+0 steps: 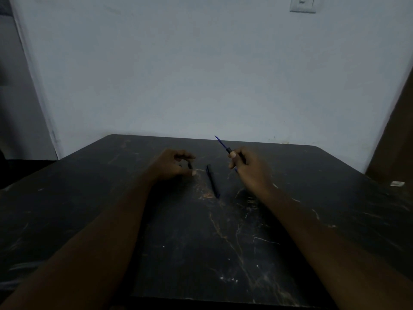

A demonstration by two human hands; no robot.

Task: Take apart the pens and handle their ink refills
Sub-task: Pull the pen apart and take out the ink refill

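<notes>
My right hand (248,167) is closed around a dark pen (228,149) whose blue tip points up and to the left, above the table. My left hand (173,165) is curled with a small dark pen part (190,164) pinched between thumb and fingers, just over the tabletop. Between the two hands a second dark pen (212,181) lies on the black marbled table (201,231), running from far to near, with a bluish end nearest me.
The table's far edge meets a pale wall. A small white object (397,183) lies at the table's right edge. A brown panel (393,130) stands at the right, and a wall switch plate (302,4) sits high up.
</notes>
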